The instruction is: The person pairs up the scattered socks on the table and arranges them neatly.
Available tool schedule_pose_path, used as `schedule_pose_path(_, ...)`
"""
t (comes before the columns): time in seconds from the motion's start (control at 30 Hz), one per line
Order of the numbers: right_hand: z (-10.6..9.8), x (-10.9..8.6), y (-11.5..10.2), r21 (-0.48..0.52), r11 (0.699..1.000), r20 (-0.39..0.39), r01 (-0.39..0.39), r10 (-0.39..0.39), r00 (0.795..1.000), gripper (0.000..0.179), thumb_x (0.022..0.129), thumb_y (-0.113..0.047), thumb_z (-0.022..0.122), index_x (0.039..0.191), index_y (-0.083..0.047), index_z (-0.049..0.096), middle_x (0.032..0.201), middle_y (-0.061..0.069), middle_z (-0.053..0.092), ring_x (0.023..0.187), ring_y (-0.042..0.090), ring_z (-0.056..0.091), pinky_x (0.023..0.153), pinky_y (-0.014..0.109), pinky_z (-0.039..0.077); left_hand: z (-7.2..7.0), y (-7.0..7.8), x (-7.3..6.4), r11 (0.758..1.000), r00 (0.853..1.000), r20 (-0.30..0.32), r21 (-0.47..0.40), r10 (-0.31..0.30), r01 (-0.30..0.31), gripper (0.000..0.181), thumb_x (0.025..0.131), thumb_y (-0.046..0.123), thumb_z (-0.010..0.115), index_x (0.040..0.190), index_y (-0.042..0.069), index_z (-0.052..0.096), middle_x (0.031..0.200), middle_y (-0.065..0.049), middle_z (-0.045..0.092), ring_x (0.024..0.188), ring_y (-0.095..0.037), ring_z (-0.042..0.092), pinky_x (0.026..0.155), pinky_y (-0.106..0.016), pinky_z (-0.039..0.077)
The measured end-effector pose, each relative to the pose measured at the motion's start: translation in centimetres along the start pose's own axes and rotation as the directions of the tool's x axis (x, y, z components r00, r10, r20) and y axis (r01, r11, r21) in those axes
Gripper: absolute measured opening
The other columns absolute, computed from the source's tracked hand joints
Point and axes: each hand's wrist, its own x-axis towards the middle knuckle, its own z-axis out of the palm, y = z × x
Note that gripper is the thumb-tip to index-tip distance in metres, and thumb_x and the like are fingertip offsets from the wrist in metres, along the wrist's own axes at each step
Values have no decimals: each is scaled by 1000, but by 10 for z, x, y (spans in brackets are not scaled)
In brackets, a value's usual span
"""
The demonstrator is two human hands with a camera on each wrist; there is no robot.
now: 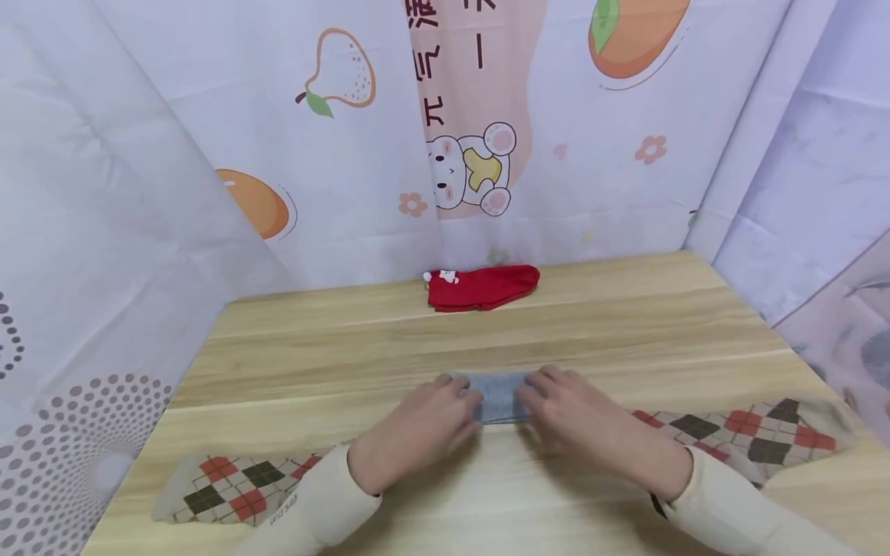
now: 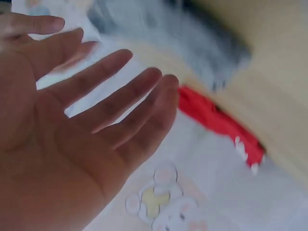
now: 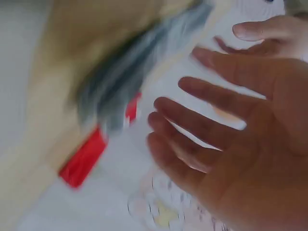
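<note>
A folded grey-blue sock lies on the wooden table in front of me, its two ends overlapped by my hands in the head view. My left hand hovers over its left end, and my right hand is over the right end. Both wrist views show loosely bent, spread fingers with a gap between them and the blurred grey-blue sock. Nothing lies in either palm. An argyle sock in beige, red and dark green is by my left forearm; a matching argyle sock is by my right forearm.
A red sock with a white figure at its cuff lies at the back of the table. Behind the table's far edge hangs a printed curtain, and more curtain hangs along the left.
</note>
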Motion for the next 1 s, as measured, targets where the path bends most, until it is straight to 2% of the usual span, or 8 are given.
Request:
schedule_pose_path(0.07,6,-3,-8,37,999,91,13,-17,996,37,91,-24,71,123,-7,64,122,15,63,114,35,58,93,49,50,6,6,-6,1000,1000,30,-20,9,-8,27,97,34,64,112,11,68,112,-8,64,101,-22,61,81,-34,55)
schedule_pose_path(0.13,11,-7,-12,88,996,175,-5,-10,985,42,97,-30,65,133,-9,59,134,17,56,125,39,52,99,54,45,13,10,-11,999,999,36,-35,12,-11,26,99,35,63,110,13,67,113,-8,61,103,-21,59,80,-33,54)
schedule_pose_path(0.23,15,-15,-12,151,987,243,-55,17,970,47,100,-33,60,141,-10,54,144,18,50,132,41,46,103,55,42,21,11,-14,998,999,-1,-62,34,-34,21,98,35,63,104,14,65,108,-4,60,100,-19,56,78,-30,53)
schedule_pose_path(0.4,15,-15,-8,206,976,244,-64,12,970,46,102,-34,56,142,-11,55,146,20,50,136,42,42,106,53,41,27,7,-17,995,997,-48,-66,68,-71,24,95,37,67,101,14,62,101,-1,56,99,-17,53,89,-31,48)
schedule_pose_path(0.53,16,-5,-2,237,971,237,-25,-33,971,46,102,-33,57,140,-8,56,143,22,52,134,44,44,106,55,40,27,3,-19,996,998,-28,-63,64,-66,33,93,42,68,105,13,59,104,-2,54,101,-19,53,93,-34,47)
schedule_pose_path(0.77,17,12,12,279,960,265,-35,-42,963,45,102,-30,57,139,-6,57,142,24,51,132,47,45,106,56,40,27,-8,-10,997,999,9,-60,45,-44,42,96,48,62,115,11,60,109,-6,57,109,-24,54,103,-40,44)
schedule_pose_path(1.0,23,22,22,288,957,236,-35,-36,971,41,100,-26,61,134,-4,61,137,23,57,129,47,48,105,57,40,31,-16,-1,998,999,46,-66,14,-11,48,95,52,61,117,10,59,110,-6,55,108,-25,52,97,-40,47)
